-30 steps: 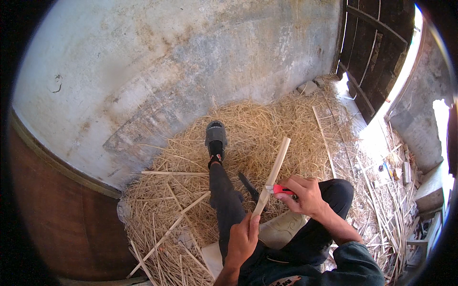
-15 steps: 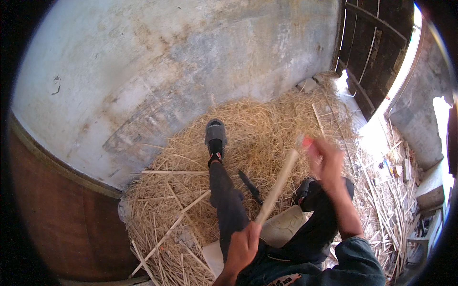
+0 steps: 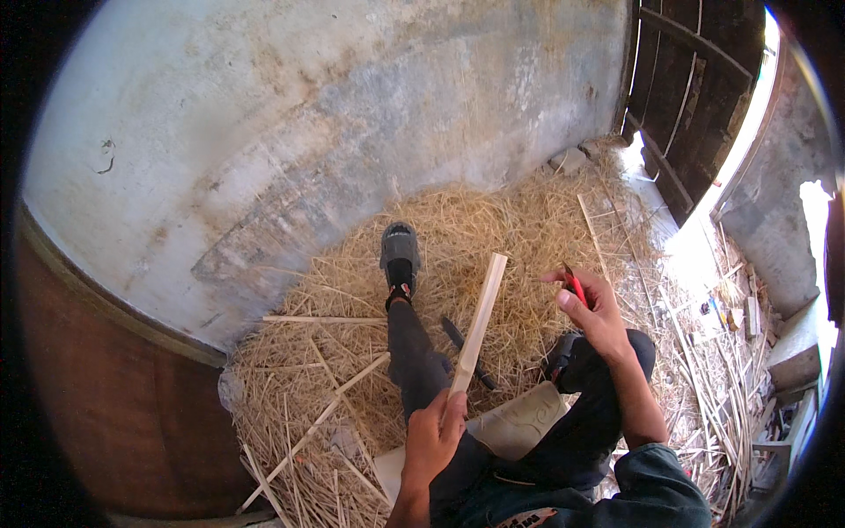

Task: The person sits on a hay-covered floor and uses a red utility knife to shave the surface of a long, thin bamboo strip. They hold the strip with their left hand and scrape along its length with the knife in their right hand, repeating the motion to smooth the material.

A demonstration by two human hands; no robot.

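The left hand (image 3: 434, 438) grips the lower end of a pale wooden strip (image 3: 481, 319); the free end points away from the body. The right hand (image 3: 602, 322) holds a red-handled knife (image 3: 576, 287) to the right of the strip, apart from it. A dark elongated tool (image 3: 453, 335), partly hidden by the strip, lies on straw-coloured shavings (image 3: 458, 216) between the legs.

Stained pale wall (image 3: 352, 114), straw (image 3: 458, 220) over the floor (image 3: 650, 199), dark plank door (image 3: 682, 97), bright daylight beside it

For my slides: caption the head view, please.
Left hand grips a pale stick, right hand a red knife, above strawy litter.
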